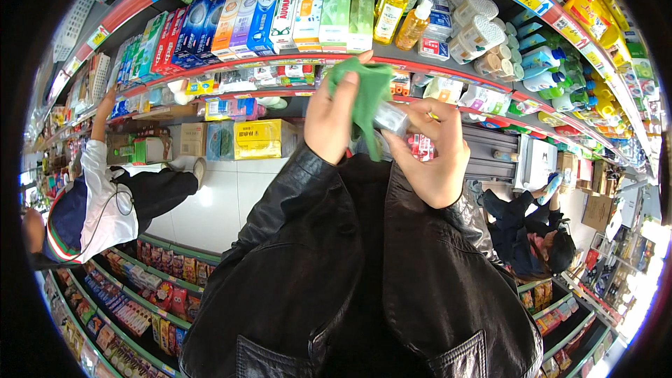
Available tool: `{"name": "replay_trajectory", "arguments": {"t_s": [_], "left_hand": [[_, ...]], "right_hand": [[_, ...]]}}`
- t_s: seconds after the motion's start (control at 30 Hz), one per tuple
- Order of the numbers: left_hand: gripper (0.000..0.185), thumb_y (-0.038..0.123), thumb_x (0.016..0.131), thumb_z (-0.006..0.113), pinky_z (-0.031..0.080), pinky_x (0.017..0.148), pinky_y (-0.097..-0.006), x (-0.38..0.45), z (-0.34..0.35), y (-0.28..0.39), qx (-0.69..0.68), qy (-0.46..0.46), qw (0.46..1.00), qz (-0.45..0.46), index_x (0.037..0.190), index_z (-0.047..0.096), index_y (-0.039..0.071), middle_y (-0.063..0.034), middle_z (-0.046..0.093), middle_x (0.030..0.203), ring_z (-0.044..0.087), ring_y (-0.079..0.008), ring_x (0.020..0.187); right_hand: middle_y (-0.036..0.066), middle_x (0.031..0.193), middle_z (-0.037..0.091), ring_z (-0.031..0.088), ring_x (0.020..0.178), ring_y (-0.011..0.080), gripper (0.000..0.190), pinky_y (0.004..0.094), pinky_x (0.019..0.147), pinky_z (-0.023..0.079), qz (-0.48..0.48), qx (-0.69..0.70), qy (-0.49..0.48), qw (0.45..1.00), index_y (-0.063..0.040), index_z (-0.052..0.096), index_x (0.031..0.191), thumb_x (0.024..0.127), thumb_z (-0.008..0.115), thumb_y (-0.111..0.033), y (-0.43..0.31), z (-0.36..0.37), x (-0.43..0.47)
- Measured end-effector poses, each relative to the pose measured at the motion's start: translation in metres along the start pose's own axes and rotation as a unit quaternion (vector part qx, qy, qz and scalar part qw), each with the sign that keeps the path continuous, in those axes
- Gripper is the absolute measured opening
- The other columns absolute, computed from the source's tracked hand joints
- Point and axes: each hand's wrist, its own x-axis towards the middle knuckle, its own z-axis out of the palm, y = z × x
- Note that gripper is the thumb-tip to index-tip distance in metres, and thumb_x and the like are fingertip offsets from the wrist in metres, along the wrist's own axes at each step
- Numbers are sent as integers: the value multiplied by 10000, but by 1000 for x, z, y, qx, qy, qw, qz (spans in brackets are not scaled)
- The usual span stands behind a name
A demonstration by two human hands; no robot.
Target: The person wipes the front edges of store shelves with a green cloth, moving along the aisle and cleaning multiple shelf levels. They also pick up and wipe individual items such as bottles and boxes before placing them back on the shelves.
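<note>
My left hand (336, 110) is closed on a green cloth (367, 89), which hangs down between my two hands. Just right of it, my right hand (438, 152) grips a small clear plastic container (391, 118) between thumb and fingers, and the cloth touches the container's left end. What the container holds cannot be made out. Both hands are in front of the shelf's red front edge (252, 63). Boxed toothpaste (308, 16) stands in a row above my left hand. Pump bottles of yellow liquid (391, 13) and stacked tubs of cotton swabs (478, 37) are on the same shelf, further right.
Lower shelves hold packets and a yellow-labelled box (258, 139). One person (100, 194) at the left reaches to the shelves; another person (530, 241) at the right holds an item. Snack shelves (157, 294) stand behind me. Cardboard boxes (597, 211) are at the far right.
</note>
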Motion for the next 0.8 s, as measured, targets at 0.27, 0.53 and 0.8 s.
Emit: {"name": "replay_trajectory", "arguments": {"t_s": [0.27, 0.53, 0.8], "left_hand": [[892, 777, 1039, 418, 485, 1162, -508, 1, 2, -4, -436, -180, 858, -204, 1596, 490, 83, -141, 529, 1599, 569, -307, 1401], [863, 727, 1085, 350, 396, 1251, -460, 4, -5, -28, -445, -197, 854, -184, 1671, 376, 95, -137, 437, 1669, 444, -265, 1526], [896, 717, 1093, 310, 255, 1325, -509, 17, 8, -89, -407, -282, 869, -12, 1697, 277, 56, -211, 327, 1720, 302, -300, 1611]], "right_hand": [[144, 1302, 672, 665, 1156, 262, 419, 356, 934, 549, 61, 59, 7, 996, -45, 686, 1307, 909, 805, 8, 12, 2, 15], [124, 1417, 692, 652, 1272, 333, 690, 445, 1086, 510, -114, -79, -86, 987, -64, 722, 1366, 715, 931, -157, 15, 4, 20], [78, 1295, 729, 652, 1233, 292, 674, 426, 1085, 467, -126, -14, -146, 981, -95, 744, 1296, 665, 964, -177, 11, 3, 15]]}}
